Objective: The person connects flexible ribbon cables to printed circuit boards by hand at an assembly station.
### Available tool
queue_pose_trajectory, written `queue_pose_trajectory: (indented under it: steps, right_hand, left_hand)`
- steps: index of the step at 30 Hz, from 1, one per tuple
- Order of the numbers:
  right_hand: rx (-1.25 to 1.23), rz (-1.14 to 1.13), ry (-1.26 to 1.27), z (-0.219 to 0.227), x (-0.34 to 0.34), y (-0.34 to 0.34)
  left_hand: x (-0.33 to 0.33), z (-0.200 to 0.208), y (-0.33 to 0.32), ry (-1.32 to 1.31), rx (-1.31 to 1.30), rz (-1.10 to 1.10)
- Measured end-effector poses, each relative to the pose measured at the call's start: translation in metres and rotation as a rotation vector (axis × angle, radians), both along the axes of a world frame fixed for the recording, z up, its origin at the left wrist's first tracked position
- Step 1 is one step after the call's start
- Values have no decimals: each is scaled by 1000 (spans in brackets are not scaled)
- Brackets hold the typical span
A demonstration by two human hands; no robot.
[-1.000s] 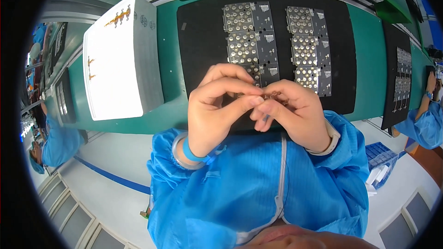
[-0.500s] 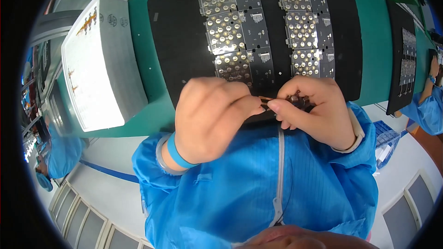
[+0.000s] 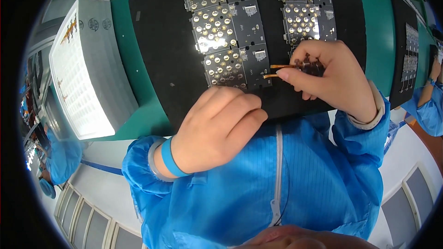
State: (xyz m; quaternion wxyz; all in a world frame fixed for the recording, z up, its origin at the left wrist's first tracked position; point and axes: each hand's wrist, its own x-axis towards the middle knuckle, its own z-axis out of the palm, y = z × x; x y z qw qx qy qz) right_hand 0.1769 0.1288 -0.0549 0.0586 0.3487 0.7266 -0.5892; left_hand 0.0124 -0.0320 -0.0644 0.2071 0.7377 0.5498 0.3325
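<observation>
Orange flex strips (image 3: 280,67) are now pinched by just the right hand (image 3: 330,74), tips by the lower circuit board's (image 3: 254,69) 3 o'clock edge. Left hand (image 3: 219,124) pulled away to 6 o'clock, curled, can't tell if empty. One-handed hold now.

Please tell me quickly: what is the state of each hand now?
Left hand: loosely curled; whether it holds anything cannot be told.
Right hand: closed, holding small dark parts with orange strips.
</observation>
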Motion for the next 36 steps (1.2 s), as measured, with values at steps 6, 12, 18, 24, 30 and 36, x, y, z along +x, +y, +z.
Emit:
queue_pose_trajectory:
  steps: [6,12,18,24,30,36]
  right_hand:
    - [-107,-58,-21,-2,-4,2]
    - [-126,-89,-18,-2,-3,2]
    - [-123,-86,-6,-3,-3,3]
    - [-87,-69,1,1,1,5]
    - [-40,-211,-22,16,6,19]
    - [-437,11,147,22,-7,13]
  left_hand:
    - [-1,-3,4,268,37,170]
    - [2,-9,5,427,3,175]
    - [4,-10,6,499,3,166]
    - [8,-7,8,603,7,134]
    - [3,-3,14,564,-6,108]
    - [-19,13,28,-45,61,141]
